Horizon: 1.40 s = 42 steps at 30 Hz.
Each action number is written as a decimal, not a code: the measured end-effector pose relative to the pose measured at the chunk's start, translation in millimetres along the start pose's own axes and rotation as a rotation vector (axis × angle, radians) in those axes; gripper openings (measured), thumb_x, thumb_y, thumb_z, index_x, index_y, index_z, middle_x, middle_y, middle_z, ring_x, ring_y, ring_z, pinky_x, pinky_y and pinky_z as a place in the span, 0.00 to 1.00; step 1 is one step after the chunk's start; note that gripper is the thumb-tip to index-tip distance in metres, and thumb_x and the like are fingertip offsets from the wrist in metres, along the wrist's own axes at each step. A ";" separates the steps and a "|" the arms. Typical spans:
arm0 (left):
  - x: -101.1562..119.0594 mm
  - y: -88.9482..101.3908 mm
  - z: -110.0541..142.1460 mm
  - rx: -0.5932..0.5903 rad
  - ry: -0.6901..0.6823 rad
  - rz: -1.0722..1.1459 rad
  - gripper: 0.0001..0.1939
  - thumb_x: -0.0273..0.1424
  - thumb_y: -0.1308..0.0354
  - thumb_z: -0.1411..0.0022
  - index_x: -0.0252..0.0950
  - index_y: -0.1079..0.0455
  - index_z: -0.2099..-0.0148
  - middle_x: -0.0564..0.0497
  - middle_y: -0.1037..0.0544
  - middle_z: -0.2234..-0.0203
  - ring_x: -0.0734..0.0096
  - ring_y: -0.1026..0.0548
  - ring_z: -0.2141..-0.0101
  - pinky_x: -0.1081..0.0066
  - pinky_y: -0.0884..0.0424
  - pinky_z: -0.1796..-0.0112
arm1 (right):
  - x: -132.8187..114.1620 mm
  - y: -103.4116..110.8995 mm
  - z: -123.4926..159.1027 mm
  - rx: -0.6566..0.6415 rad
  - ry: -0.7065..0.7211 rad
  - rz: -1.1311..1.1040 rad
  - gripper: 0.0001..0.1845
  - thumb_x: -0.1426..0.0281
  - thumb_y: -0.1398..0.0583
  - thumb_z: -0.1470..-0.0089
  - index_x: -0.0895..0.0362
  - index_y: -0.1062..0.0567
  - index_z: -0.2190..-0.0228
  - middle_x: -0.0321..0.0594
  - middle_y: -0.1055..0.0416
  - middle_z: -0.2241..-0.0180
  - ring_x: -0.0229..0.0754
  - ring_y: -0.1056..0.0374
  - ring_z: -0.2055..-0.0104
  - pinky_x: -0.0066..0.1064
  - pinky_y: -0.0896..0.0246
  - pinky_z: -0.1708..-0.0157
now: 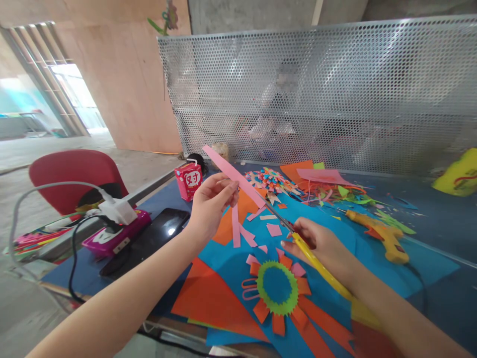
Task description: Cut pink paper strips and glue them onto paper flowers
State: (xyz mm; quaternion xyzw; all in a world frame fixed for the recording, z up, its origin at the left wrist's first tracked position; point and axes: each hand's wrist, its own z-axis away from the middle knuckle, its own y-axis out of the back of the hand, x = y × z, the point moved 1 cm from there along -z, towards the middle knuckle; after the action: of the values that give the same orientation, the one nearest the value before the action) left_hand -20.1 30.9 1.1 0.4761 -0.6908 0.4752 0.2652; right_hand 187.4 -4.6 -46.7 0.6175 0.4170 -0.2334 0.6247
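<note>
Between thumb and fingers, my left hand [214, 199] pinches a long pink strip [238, 178], which slants down to the right. My right hand [316, 243] grips yellow-handled scissors [305, 251], whose blades meet the strip's lower end. Below lies a paper flower [278, 288] with a blue centre, a green zigzag ring and orange and pink petals. Two long orange strips trail from it. Small pink cuttings [274, 229] are scattered over a blue sheet [324, 223] beneath the hands.
A yellow glue gun [380, 233] lies at right. Colourful paper rosettes [274, 181] and a heap of shredded scraps [335, 191] are at the back before a perforated metal panel [316, 99]. At left are a drink box [188, 180], a phone [149, 238] and a purple power strip [117, 238].
</note>
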 end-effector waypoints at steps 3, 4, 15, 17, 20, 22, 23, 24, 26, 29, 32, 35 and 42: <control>0.0 -0.3 -0.2 -0.002 0.001 0.001 0.08 0.24 0.39 0.54 0.35 0.32 0.69 0.56 0.30 0.83 0.81 0.35 0.81 0.77 0.39 0.80 | 0.5 -0.2 -0.2 -0.006 -0.002 0.006 0.17 0.59 0.41 0.57 0.55 0.44 0.77 0.32 0.38 0.77 0.34 0.43 0.77 0.26 0.45 0.77; -0.1 -0.4 -0.2 -0.003 0.000 0.002 0.08 0.24 0.39 0.54 0.35 0.33 0.69 0.56 0.30 0.83 0.81 0.35 0.81 0.77 0.39 0.80 | 0.4 -0.2 -0.2 -0.006 -0.004 0.006 0.17 0.59 0.41 0.57 0.55 0.44 0.78 0.32 0.38 0.77 0.34 0.43 0.77 0.26 0.45 0.77; 1.7 -1.6 0.6 0.011 -0.011 -0.035 0.07 0.24 0.39 0.54 0.34 0.33 0.70 0.57 0.31 0.84 0.81 0.35 0.82 0.77 0.39 0.80 | 0.1 0.1 1.5 0.000 -0.006 0.024 0.17 0.59 0.41 0.58 0.55 0.44 0.79 0.29 0.43 0.80 0.32 0.46 0.79 0.23 0.50 0.80; 1.8 -1.8 0.6 0.010 -0.015 -0.039 0.07 0.24 0.39 0.54 0.34 0.33 0.70 0.56 0.31 0.83 0.81 0.35 0.82 0.77 0.39 0.80 | -1.3 0.5 1.7 0.000 -0.011 0.029 0.17 0.60 0.41 0.58 0.55 0.44 0.79 0.29 0.43 0.80 0.32 0.47 0.79 0.23 0.51 0.81; 1.7 -1.7 0.5 0.002 -0.023 -0.040 0.06 0.24 0.40 0.54 0.34 0.33 0.70 0.56 0.31 0.83 0.81 0.35 0.82 0.77 0.39 0.80 | -5.8 1.0 2.3 -0.006 -0.025 0.026 0.17 0.61 0.40 0.59 0.55 0.44 0.80 0.28 0.44 0.81 0.32 0.48 0.79 0.23 0.52 0.82; 1.5 -1.2 0.2 -0.005 -0.028 -0.037 0.06 0.24 0.40 0.53 0.35 0.33 0.70 0.57 0.31 0.83 0.81 0.35 0.82 0.77 0.39 0.80 | -9.6 1.2 3.0 0.001 -0.045 0.018 0.18 0.60 0.40 0.60 0.55 0.44 0.81 0.27 0.46 0.83 0.31 0.49 0.81 0.23 0.55 0.83; 1.3 -0.8 0.0 -0.009 -0.029 -0.034 0.06 0.24 0.40 0.53 0.35 0.33 0.70 0.57 0.31 0.83 0.81 0.35 0.82 0.77 0.39 0.80 | -11.4 1.3 3.4 0.005 -0.059 0.014 0.19 0.59 0.40 0.60 0.55 0.44 0.81 0.27 0.47 0.84 0.31 0.50 0.82 0.23 0.56 0.84; 1.1 -0.4 -0.1 -0.012 -0.028 -0.032 0.06 0.24 0.40 0.53 0.35 0.33 0.70 0.57 0.31 0.83 0.81 0.35 0.82 0.77 0.39 0.80 | -13.1 1.3 3.8 0.007 -0.070 0.010 0.19 0.59 0.40 0.60 0.55 0.44 0.81 0.26 0.48 0.85 0.30 0.51 0.84 0.23 0.57 0.85; 0.8 0.3 -0.4 -0.017 -0.028 -0.035 0.06 0.25 0.39 0.54 0.35 0.32 0.70 0.57 0.31 0.83 0.81 0.35 0.82 0.77 0.39 0.80 | -15.8 1.2 4.6 0.006 -0.084 0.005 0.19 0.58 0.40 0.60 0.55 0.44 0.81 0.25 0.49 0.87 0.30 0.52 0.86 0.23 0.59 0.87; 0.6 1.0 -0.7 -0.020 -0.030 -0.052 0.06 0.25 0.39 0.54 0.35 0.32 0.69 0.57 0.31 0.83 0.81 0.35 0.81 0.76 0.39 0.80 | -17.2 1.0 5.3 0.009 -0.089 -0.004 0.19 0.58 0.39 0.60 0.55 0.43 0.82 0.25 0.48 0.88 0.29 0.53 0.87 0.23 0.60 0.88; 0.7 1.2 -0.9 -0.022 -0.034 -0.064 0.06 0.25 0.39 0.53 0.35 0.32 0.69 0.56 0.31 0.83 0.81 0.35 0.82 0.76 0.39 0.80 | -16.5 1.0 5.5 0.023 -0.082 -0.008 0.19 0.59 0.39 0.61 0.55 0.43 0.82 0.25 0.48 0.88 0.29 0.53 0.88 0.23 0.60 0.89; 0.6 1.4 -1.1 -0.025 -0.044 -0.080 0.06 0.25 0.40 0.53 0.35 0.32 0.69 0.56 0.31 0.83 0.81 0.35 0.82 0.76 0.39 0.80 | -15.9 0.9 5.3 0.013 -0.081 -0.011 0.18 0.60 0.39 0.60 0.54 0.44 0.82 0.24 0.49 0.89 0.28 0.53 0.88 0.22 0.61 0.89; -0.9 3.6 -0.5 -0.038 -0.062 -0.114 0.06 0.25 0.41 0.52 0.35 0.32 0.68 0.56 0.30 0.81 0.80 0.34 0.80 0.76 0.38 0.79 | -16.3 0.7 4.4 0.024 -0.072 0.012 0.20 0.59 0.39 0.61 0.54 0.45 0.82 0.25 0.51 0.88 0.29 0.54 0.86 0.23 0.61 0.88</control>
State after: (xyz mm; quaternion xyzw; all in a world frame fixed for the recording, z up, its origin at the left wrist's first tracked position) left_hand -23.0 32.0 -0.9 0.5242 -0.6793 0.4311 0.2792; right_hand 180.1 -12.5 -33.6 0.6189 0.3877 -0.2565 0.6331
